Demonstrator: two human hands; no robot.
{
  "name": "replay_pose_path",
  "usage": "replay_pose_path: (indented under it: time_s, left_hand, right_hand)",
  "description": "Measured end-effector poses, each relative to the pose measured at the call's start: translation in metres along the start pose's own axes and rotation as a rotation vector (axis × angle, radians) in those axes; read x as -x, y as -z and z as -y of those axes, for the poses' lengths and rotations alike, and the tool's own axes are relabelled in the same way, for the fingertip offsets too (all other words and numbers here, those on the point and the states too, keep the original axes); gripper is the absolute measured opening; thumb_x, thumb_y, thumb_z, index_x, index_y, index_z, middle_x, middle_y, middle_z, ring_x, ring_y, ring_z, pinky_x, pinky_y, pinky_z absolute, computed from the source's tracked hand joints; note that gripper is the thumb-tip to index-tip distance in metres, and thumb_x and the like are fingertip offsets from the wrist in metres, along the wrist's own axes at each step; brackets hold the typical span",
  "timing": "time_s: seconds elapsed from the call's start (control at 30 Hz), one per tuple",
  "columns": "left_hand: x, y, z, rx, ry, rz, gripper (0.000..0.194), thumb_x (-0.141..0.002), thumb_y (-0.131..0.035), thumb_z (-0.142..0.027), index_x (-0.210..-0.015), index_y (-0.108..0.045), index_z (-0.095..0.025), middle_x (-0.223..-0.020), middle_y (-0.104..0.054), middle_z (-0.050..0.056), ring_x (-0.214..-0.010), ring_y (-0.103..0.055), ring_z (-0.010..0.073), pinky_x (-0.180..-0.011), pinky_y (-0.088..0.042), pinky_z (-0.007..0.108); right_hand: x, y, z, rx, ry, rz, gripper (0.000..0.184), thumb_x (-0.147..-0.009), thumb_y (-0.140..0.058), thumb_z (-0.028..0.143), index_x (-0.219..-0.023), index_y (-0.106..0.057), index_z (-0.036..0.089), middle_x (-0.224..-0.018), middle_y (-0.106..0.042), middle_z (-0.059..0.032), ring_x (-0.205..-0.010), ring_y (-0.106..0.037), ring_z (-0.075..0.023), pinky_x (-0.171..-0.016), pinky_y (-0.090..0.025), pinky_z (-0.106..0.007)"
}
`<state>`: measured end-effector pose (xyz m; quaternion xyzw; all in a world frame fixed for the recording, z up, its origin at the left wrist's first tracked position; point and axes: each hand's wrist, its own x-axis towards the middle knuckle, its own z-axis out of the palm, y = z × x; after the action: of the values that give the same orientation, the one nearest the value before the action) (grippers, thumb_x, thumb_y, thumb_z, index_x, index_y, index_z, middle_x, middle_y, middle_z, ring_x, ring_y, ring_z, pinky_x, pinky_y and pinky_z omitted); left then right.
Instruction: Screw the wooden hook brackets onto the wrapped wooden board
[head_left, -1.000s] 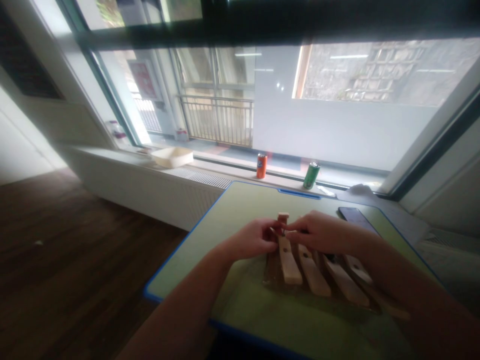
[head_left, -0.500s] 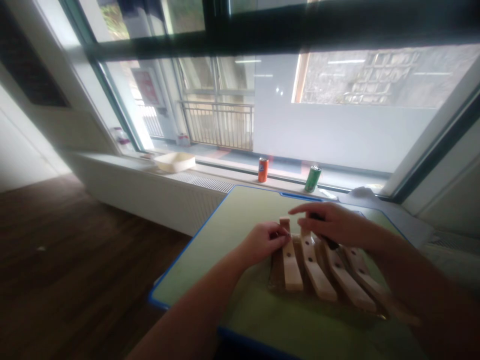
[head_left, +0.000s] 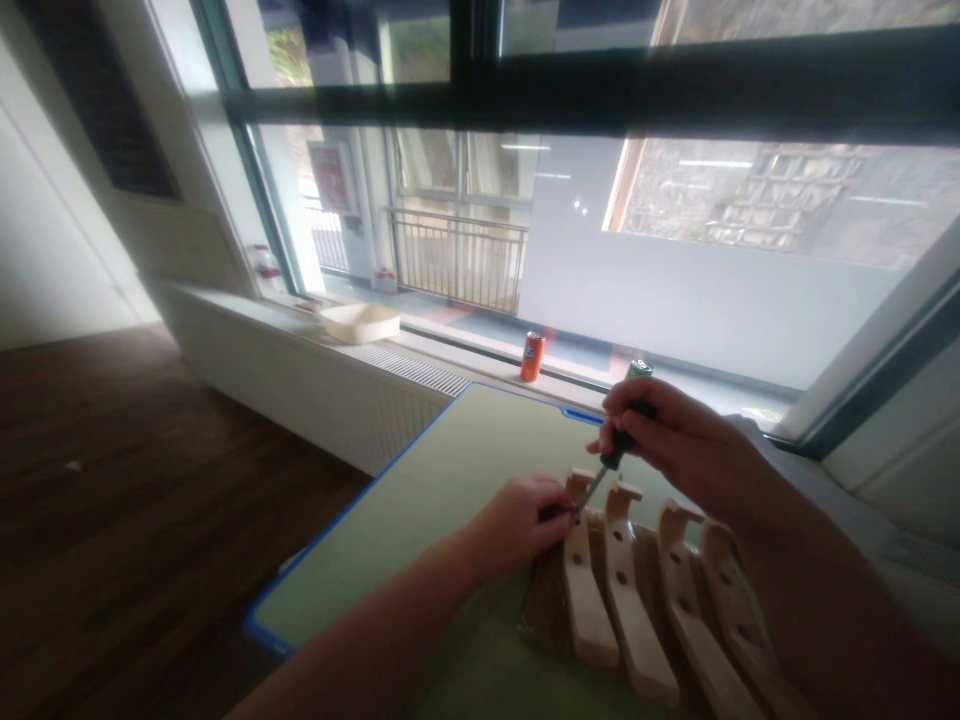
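Note:
A screwdriver (head_left: pixel 613 456) with a dark handle is gripped in my right hand (head_left: pixel 679 430). Its metal shaft slants down and left to the upper part of the leftmost wooden hook (head_left: pixel 592 612). There, the fingertips of my left hand (head_left: pixel 521 515) are pinched together beside the screwdriver's tip; whatever is between them is too small to make out. Several curved wooden hooks, among them a second hook (head_left: pixel 637 625), stand side by side on a brown wooden board (head_left: pixel 544 600). Dark holes or screw heads dot their faces. My right forearm partly covers the rightmost hook.
The board rests on a light green table (head_left: pixel 420 500) with a blue edge. Behind it, an orange can (head_left: pixel 532 357) and a green can (head_left: pixel 640 369) stand on the windowsill, with a cream tray (head_left: pixel 361 322) farther left. A white radiator (head_left: pixel 300 370) runs below.
The screwdriver, earlier mostly hidden under my right hand, is now raised and tilted, its tip brought to the leftmost hook by my left fingertips. The view has shifted slightly.

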<state>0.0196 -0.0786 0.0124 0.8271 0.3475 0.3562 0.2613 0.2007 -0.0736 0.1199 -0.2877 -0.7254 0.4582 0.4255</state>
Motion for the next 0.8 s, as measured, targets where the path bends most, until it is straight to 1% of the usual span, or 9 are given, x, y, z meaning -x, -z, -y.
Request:
replay_pose_path:
  time_s: [0.1, 0.17, 0.23, 0.3, 0.37, 0.5, 0.57, 0.7, 0.8]
  left_hand:
    - [-0.001, 0.0, 0.0, -0.007, 0.004, 0.016, 0.011, -0.079, -0.053, -0.021, -0.073, -0.058, -0.013, -0.072, -0.052, -0.001, -0.064, -0.047, 0.0085, -0.061, -0.036, 0.019]
    - [-0.001, 0.0, -0.001, -0.014, 0.013, 0.025, 0.012, -0.079, -0.052, -0.021, -0.071, -0.057, -0.013, -0.071, -0.051, -0.001, -0.063, -0.045, 0.008, -0.059, -0.035, 0.019]
    - [-0.002, 0.0, -0.001, -0.018, 0.016, 0.03, 0.012, -0.079, -0.052, -0.02, -0.07, -0.057, -0.013, -0.071, -0.05, -0.001, -0.062, -0.045, 0.0077, -0.059, -0.034, 0.019]
    - [-0.003, 0.0, -0.001, -0.014, 0.009, 0.038, 0.011, -0.079, -0.052, -0.02, -0.071, -0.056, -0.014, -0.071, -0.05, -0.001, -0.063, -0.045, 0.0078, -0.059, -0.034, 0.019]
    - [-0.003, 0.0, -0.001, -0.008, 0.0, 0.042, 0.01, -0.078, -0.052, -0.019, -0.07, -0.055, -0.014, -0.071, -0.05, -0.002, -0.064, -0.046, 0.008, -0.06, -0.034, 0.019]
    - [-0.003, -0.001, -0.002, -0.014, 0.0, 0.042, 0.012, -0.078, -0.052, -0.018, -0.067, -0.052, -0.014, -0.07, -0.05, -0.002, -0.065, -0.045, 0.0082, -0.061, -0.034, 0.019]
    - [-0.003, -0.001, -0.002, -0.015, 0.002, 0.043, 0.012, -0.079, -0.051, -0.019, -0.067, -0.053, -0.014, -0.07, -0.05, -0.002, -0.065, -0.046, 0.0084, -0.061, -0.034, 0.019]
    - [-0.003, 0.0, -0.004, -0.017, 0.001, 0.047, 0.013, -0.08, -0.05, -0.02, -0.07, -0.055, -0.014, -0.072, -0.052, -0.001, -0.066, -0.047, 0.0089, -0.062, -0.035, 0.02]
    - [-0.003, 0.001, -0.004, -0.024, 0.01, 0.055, 0.013, -0.08, -0.05, -0.022, -0.07, -0.056, -0.014, -0.072, -0.053, 0.0, -0.067, -0.048, 0.0095, -0.063, -0.036, 0.02]
  right_hand:
    - [0.001, -0.01, -0.016, -0.274, -0.035, -0.056, 0.007, -0.082, -0.049, 0.019, -0.086, -0.054, 0.022, -0.064, -0.05, 0.0027, -0.062, -0.051, -0.0107, -0.059, -0.041, -0.026]
    - [0.0, -0.015, -0.023, -0.382, -0.064, -0.084, 0.005, -0.08, -0.049, 0.017, -0.079, -0.053, 0.021, -0.06, -0.046, 0.0034, -0.055, -0.046, -0.0095, -0.053, -0.037, -0.025]
    - [-0.001, -0.017, -0.025, -0.433, -0.054, -0.127, 0.011, -0.08, -0.05, 0.018, -0.07, -0.049, 0.02, -0.058, -0.041, 0.004, -0.051, -0.042, -0.0088, -0.049, -0.033, -0.025]
    - [-0.002, -0.019, -0.025, -0.442, -0.004, -0.189, 0.021, -0.083, -0.05, 0.021, -0.063, -0.043, 0.02, -0.056, -0.037, 0.0045, -0.048, -0.039, -0.0082, -0.047, -0.029, -0.025]
    - [-0.002, -0.021, -0.024, -0.42, 0.042, -0.22, 0.027, -0.085, -0.049, 0.025, -0.061, -0.04, 0.02, -0.057, -0.034, 0.0045, -0.048, -0.038, -0.0083, -0.046, -0.028, -0.026]
    - [-0.001, -0.026, -0.026, -0.296, 0.074, -0.187, 0.027, -0.086, -0.048, 0.029, -0.062, -0.042, 0.021, -0.057, -0.036, 0.0035, -0.05, -0.038, -0.0093, -0.047, -0.029, -0.027]
    - [0.0, -0.027, -0.028, -0.257, 0.094, -0.191, 0.026, -0.086, -0.049, 0.029, -0.062, -0.042, 0.021, -0.056, -0.037, 0.0035, -0.049, -0.037, -0.0094, -0.046, -0.029, -0.027]
    - [0.0, -0.027, -0.029, -0.245, 0.103, -0.221, 0.029, -0.085, -0.05, 0.031, -0.06, -0.039, 0.021, -0.053, -0.036, 0.0043, -0.048, -0.036, -0.0092, -0.046, -0.03, -0.027]
    - [0.001, -0.027, -0.027, -0.232, 0.073, -0.199, 0.028, -0.085, -0.049, 0.031, -0.06, -0.039, 0.021, -0.053, -0.038, 0.0044, -0.048, -0.037, -0.0093, -0.046, -0.031, -0.026]
